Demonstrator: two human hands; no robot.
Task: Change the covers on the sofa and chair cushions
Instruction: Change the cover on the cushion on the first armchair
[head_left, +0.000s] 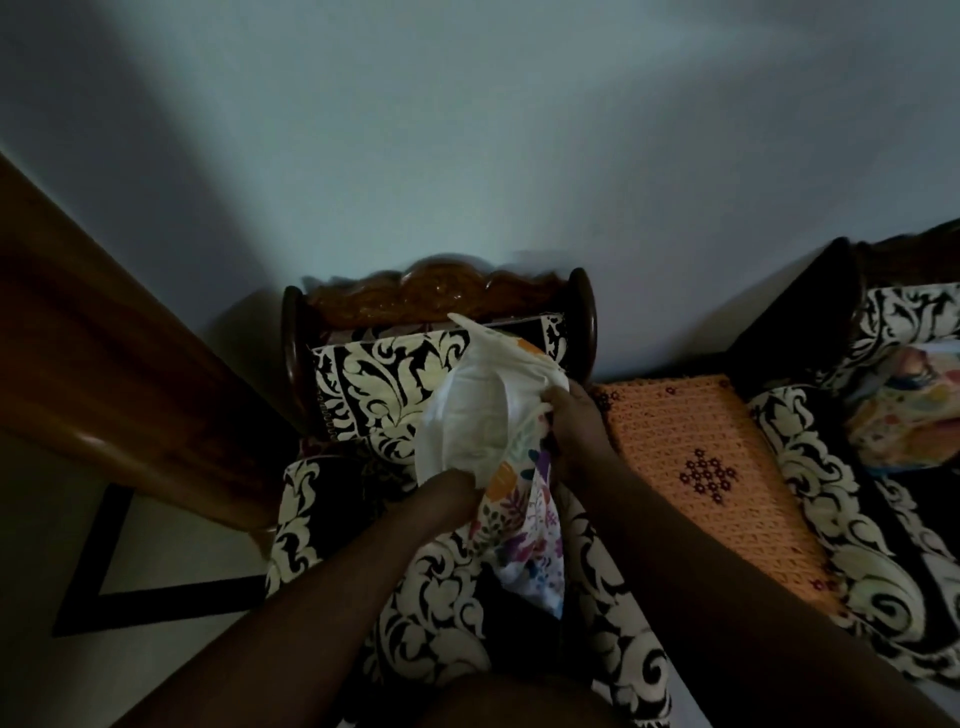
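Observation:
A white cushion (478, 410) is held up over the seat of a wooden chair (436, 291) upholstered in black-and-cream damask. A floral cover (524, 525) in orange, purple and white hangs from the cushion's lower end, bunched around it. My left hand (457, 480) grips the cushion and cover edge from below left. My right hand (574, 415) grips the cover's bunched rim on the cushion's right side. The fingers of both hands are partly hidden in the fabric.
An orange crocheted mat (711, 467) covers a small table right of the chair. Further right stands a sofa (831, 478) in the same damask with a floral cushion (904, 405) on it. A wooden door or panel (104, 364) leans in at the left. The wall is close behind.

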